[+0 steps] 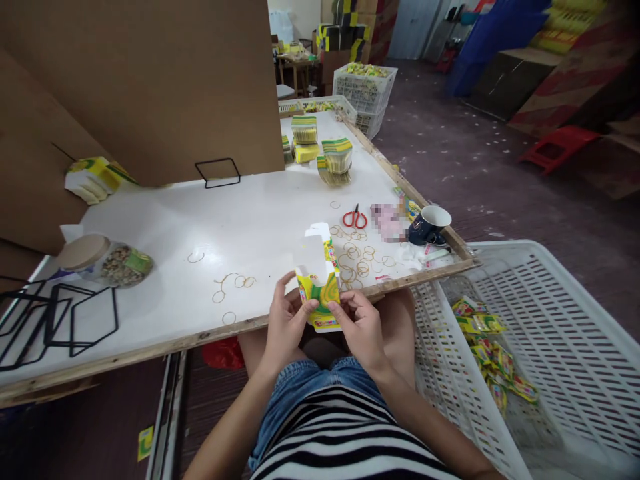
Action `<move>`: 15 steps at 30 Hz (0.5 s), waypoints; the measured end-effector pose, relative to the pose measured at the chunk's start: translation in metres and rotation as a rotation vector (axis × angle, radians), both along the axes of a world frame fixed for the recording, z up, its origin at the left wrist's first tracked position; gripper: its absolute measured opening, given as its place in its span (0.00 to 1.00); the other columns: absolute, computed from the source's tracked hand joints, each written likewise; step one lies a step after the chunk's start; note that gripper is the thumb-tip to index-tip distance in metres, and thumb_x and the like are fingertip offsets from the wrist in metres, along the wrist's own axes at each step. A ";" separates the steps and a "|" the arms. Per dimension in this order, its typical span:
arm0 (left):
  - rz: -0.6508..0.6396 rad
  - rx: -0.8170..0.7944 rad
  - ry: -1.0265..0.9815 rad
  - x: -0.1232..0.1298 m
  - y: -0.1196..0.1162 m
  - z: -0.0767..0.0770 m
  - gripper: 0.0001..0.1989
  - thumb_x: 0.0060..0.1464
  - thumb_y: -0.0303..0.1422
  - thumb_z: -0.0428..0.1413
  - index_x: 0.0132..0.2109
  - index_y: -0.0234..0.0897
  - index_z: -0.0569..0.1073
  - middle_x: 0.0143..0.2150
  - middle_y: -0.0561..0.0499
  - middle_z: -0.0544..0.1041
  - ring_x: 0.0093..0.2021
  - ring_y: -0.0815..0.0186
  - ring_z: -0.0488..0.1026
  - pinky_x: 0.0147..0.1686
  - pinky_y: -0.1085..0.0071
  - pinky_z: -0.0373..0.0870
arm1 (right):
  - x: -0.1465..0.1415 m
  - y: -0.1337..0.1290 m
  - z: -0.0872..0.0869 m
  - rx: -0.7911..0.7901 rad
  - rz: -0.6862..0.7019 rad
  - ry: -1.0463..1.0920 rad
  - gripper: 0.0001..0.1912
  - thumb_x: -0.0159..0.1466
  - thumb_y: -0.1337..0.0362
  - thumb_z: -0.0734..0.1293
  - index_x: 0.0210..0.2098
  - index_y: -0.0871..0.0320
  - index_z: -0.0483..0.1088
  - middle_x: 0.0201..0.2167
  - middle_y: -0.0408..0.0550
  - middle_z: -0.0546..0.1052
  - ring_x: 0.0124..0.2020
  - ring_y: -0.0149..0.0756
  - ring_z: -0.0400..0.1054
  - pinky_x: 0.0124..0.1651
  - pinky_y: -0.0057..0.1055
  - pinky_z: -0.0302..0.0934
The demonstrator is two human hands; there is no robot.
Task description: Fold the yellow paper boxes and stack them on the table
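Note:
A yellow and green printed carton point(320, 288) with a white inside is held over the table's front edge, its top flap standing up. My left hand point(287, 317) grips its left side, thumb on the front panel. On the right side, my right hand point(361, 325) holds the lower part between thumb and fingers. Just beyond the carton lie several loose rubber bands point(356, 257) and a pair of red-handled scissors point(355, 219) on the white tabletop point(165, 230).
A dark mug point(425, 227) stands at the table's right corner. Bundled flat cartons point(337, 160) sit at the back. At left are a jar point(127, 263) and black wire frames point(93, 320). A white crate point(565, 293) holding small packets point(493, 353) stands at right.

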State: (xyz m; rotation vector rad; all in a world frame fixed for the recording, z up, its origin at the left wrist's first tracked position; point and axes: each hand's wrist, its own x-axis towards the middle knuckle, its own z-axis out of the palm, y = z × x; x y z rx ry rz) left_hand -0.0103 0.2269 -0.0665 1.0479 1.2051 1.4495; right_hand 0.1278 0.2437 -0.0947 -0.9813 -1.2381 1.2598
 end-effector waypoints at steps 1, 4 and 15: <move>0.021 0.014 0.040 0.000 -0.003 0.003 0.33 0.51 0.35 0.64 0.60 0.42 0.57 0.42 0.50 0.79 0.40 0.64 0.79 0.40 0.69 0.77 | 0.001 0.001 -0.001 0.015 -0.009 0.010 0.10 0.62 0.58 0.69 0.38 0.57 0.68 0.31 0.44 0.75 0.29 0.32 0.67 0.32 0.28 0.63; -0.061 0.017 0.103 -0.004 -0.010 0.009 0.37 0.55 0.32 0.61 0.64 0.47 0.49 0.48 0.48 0.77 0.41 0.64 0.79 0.42 0.67 0.77 | 0.006 0.006 -0.002 0.073 0.070 0.051 0.24 0.61 0.61 0.70 0.55 0.52 0.62 0.39 0.45 0.75 0.30 0.31 0.69 0.33 0.27 0.65; -0.484 -0.092 0.051 -0.020 -0.018 0.018 0.25 0.54 0.30 0.62 0.56 0.41 0.62 0.45 0.46 0.79 0.39 0.62 0.79 0.39 0.68 0.76 | 0.035 0.020 0.021 0.190 0.397 -0.068 0.07 0.67 0.60 0.64 0.38 0.56 0.70 0.30 0.43 0.72 0.30 0.31 0.67 0.32 0.26 0.62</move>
